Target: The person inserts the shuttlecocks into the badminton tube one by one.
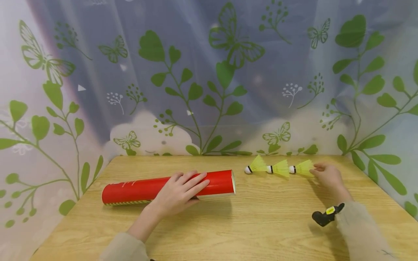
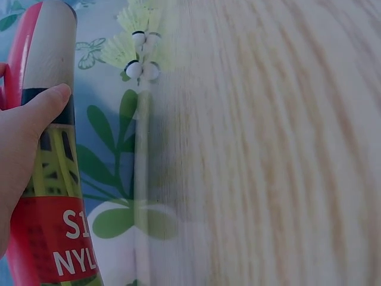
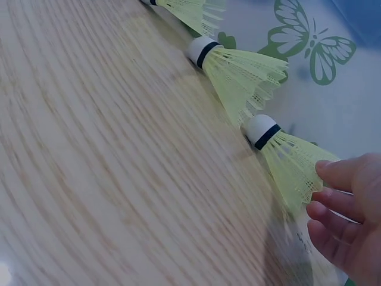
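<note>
My left hand (image 1: 177, 192) grips a red shuttlecock tube (image 1: 137, 188), fingers over its top and thumb (image 2: 50, 107) along its printed side. The tube lies lengthwise across the left of the table, its pale-rimmed end facing right. In the left wrist view its label (image 2: 65, 238) shows "S1" and "NYL". Three yellow shuttlecocks with white heads lie in a row at the back right: a left one (image 1: 258, 165), a middle one (image 1: 280, 168) and a right one (image 1: 303, 168). With thumb and fingertips, my right hand (image 1: 330, 179) pinches the skirt edge of the right one.
The wooden table (image 1: 261, 224) ends at the back against a hanging cloth (image 1: 196, 83) printed with leaves and butterflies. A black strap piece with a yellow label (image 1: 326, 214) sits by the right sleeve (image 1: 362, 228).
</note>
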`<state>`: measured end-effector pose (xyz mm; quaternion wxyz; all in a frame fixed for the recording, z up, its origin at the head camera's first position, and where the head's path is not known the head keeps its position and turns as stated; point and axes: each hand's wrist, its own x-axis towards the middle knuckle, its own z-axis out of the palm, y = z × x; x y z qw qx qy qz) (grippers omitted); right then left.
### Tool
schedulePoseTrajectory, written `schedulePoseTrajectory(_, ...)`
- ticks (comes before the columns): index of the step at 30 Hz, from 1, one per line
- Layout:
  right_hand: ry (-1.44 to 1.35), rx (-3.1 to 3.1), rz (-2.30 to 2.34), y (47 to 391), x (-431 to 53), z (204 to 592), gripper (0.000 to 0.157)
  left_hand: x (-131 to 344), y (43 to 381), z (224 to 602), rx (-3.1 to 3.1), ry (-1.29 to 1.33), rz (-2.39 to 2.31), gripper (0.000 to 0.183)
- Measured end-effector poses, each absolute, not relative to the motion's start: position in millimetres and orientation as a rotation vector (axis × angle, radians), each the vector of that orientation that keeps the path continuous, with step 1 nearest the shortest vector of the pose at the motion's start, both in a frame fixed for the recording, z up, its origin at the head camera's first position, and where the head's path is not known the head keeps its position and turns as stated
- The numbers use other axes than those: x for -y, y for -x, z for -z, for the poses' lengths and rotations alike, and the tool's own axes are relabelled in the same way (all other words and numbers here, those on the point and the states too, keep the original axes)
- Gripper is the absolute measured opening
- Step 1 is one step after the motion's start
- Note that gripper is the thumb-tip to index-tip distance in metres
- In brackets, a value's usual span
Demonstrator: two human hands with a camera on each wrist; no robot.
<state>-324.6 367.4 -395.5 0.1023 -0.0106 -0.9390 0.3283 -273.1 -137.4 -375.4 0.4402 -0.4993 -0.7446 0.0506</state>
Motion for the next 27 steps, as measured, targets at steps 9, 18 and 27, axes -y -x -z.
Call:
schedulePoseTrajectory(9,-0.005,2.756,-0.942,322,-360,396,0.042,137,273,376,1.832,1.243,-0.119,0.079)
schedulePoseTrajectory(18,0.03,2.694,-0.996,314,-359,390,0.041,138,274,376,1.854,1.246,-0.126,0.081)
schedulePoseTrajectory(27,0.002,2.668,-0.971,304,-361,377,0.044,137,274,375,1.841,1.24,-0.115,0.08)
